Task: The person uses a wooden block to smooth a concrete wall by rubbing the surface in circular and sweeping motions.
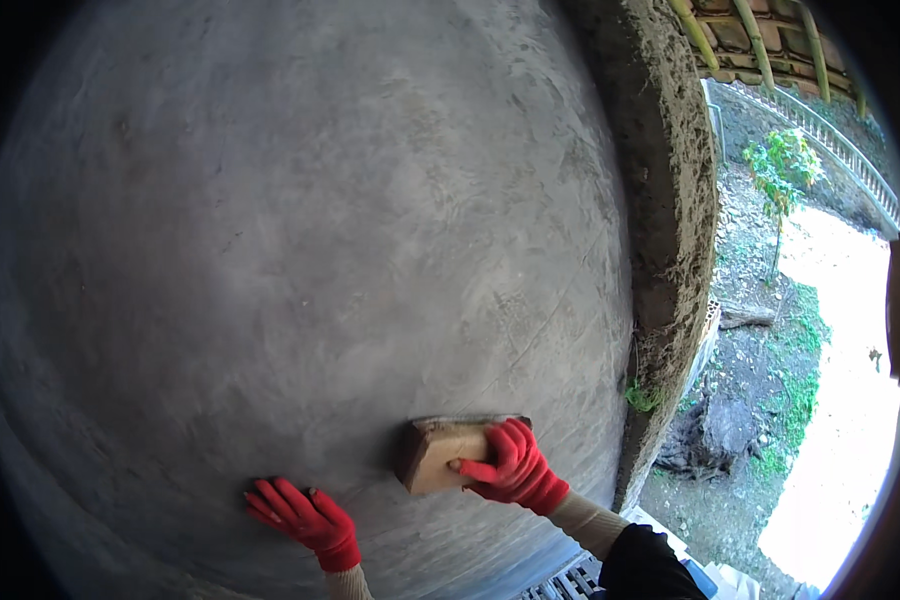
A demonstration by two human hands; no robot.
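Note:
A grey plastered wall [300,250] fills most of the view, its surface smooth in places and faintly streaked. My right hand [517,470], in a red glove, grips a block-shaped wooden float [446,456] whose far face lies against the wall. The thumb rests on the tan wood and the fingers wrap over its right end. Lower left of it, my left hand [308,520], also gloved in red, lies flat on the plaster with its fingers stretched out and nothing in them.
A rough, unplastered edge [685,190] bounds the wall on the right. Beyond it lie a yard with a small tree [780,165], a tree stump [725,425] and a pale railing [850,150]. Tiled eaves with bamboo poles [755,40] hang at upper right. A dark grating [570,580] shows below.

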